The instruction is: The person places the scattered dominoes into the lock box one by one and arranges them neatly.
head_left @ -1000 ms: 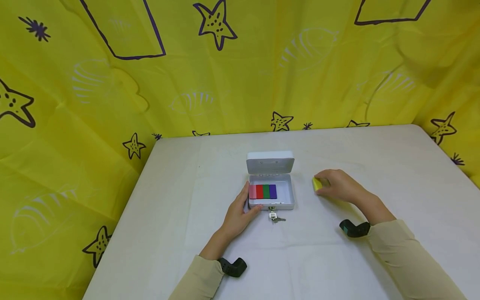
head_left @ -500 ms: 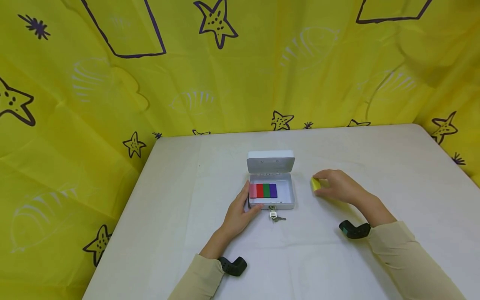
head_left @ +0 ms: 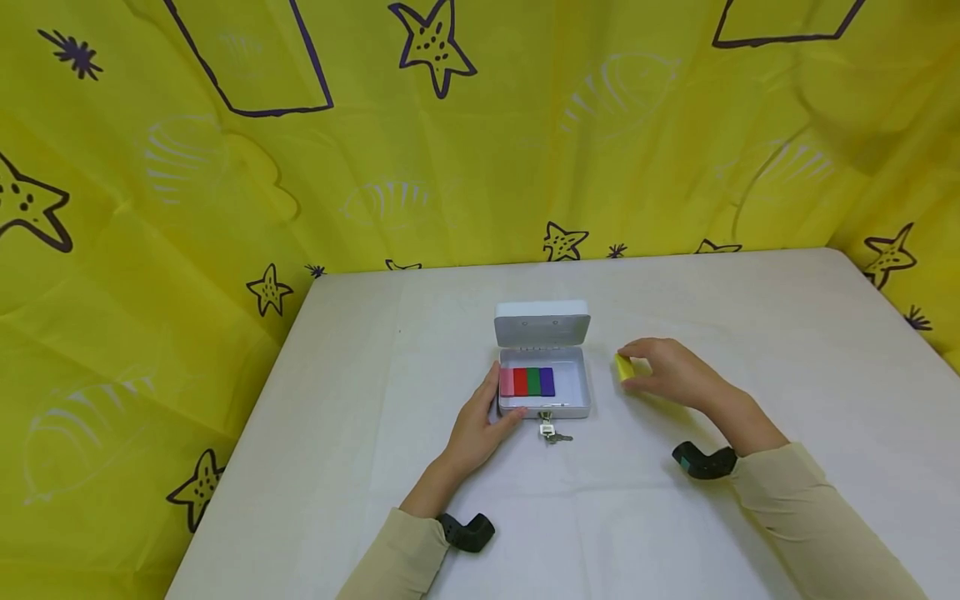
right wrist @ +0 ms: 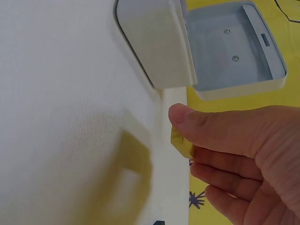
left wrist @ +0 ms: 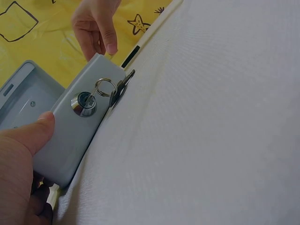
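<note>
A small white metal cash box (head_left: 582,383) stands on the table with its lid (head_left: 542,330) raised. Inside, a pink block (head_left: 507,382), a red block (head_left: 521,382), a green block (head_left: 533,382) and a purple block (head_left: 547,382) lie side by side at the left. My left hand (head_left: 472,429) grips the box's front left corner, thumb on the front face and fingers along the side. To the right of the box, my right hand (head_left: 671,372) pinches a yellow block (right wrist: 182,143) between thumb and fingers. The hand partly covers that block.
Keys (left wrist: 121,89) hang from a ring in the lock (left wrist: 84,103) on the box's front. A black wrist device sits at each cuff, left (head_left: 468,532) and right (head_left: 703,460). Yellow patterned cloth (head_left: 480,150) hangs behind the white table (head_left: 360,375).
My right hand has moved slightly left toward the box, carrying the yellow block. The left hand and the box keep their places.
</note>
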`<state>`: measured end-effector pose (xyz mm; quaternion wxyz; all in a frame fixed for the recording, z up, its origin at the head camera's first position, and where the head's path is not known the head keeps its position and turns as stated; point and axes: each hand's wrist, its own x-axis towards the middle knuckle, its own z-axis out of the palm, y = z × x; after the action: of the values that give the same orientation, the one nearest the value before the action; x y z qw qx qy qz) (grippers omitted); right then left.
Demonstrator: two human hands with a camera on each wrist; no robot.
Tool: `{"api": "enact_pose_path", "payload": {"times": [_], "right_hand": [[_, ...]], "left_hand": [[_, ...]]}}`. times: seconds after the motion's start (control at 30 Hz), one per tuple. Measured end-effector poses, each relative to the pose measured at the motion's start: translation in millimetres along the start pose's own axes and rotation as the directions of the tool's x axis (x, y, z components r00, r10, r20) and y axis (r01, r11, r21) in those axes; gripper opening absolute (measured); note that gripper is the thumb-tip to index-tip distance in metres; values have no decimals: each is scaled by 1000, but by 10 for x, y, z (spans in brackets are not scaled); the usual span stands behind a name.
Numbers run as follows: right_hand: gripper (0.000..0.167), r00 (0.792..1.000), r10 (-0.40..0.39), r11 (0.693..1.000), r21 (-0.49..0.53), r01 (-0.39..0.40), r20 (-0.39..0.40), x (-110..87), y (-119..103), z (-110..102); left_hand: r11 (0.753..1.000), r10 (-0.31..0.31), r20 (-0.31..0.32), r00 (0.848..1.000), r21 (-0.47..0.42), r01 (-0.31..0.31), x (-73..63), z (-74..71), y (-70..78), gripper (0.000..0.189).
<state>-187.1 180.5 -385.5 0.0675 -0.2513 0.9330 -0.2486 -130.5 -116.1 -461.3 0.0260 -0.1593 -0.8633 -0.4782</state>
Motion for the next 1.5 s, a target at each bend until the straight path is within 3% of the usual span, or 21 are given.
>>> {"api": "enact_pose_path", "payload": {"times": [0.3, 0.7, 0.97, 1.5], "right_hand": [[43, 1000, -19, 1000, -15, 19, 9, 65, -127, 24], [45, 999, 22, 999, -44, -20, 28, 93, -261, 14], [43, 1000, -26, 999, -46, 27, 16, 113, -315, 37], [41, 999, -33, 999, -40, 34, 31, 157, -416, 111]], "left_hand": [[1000, 2, -3, 1000, -3, -2, -7, 3, -6, 81], [1000, -7, 2, 1000, 1, 7, -4, -9, 21, 82], [1000, -6, 5, 1000, -2, 6, -1, -9, 18, 81], [1000, -11, 6, 1000, 1, 11, -1, -7, 15, 81]]}}
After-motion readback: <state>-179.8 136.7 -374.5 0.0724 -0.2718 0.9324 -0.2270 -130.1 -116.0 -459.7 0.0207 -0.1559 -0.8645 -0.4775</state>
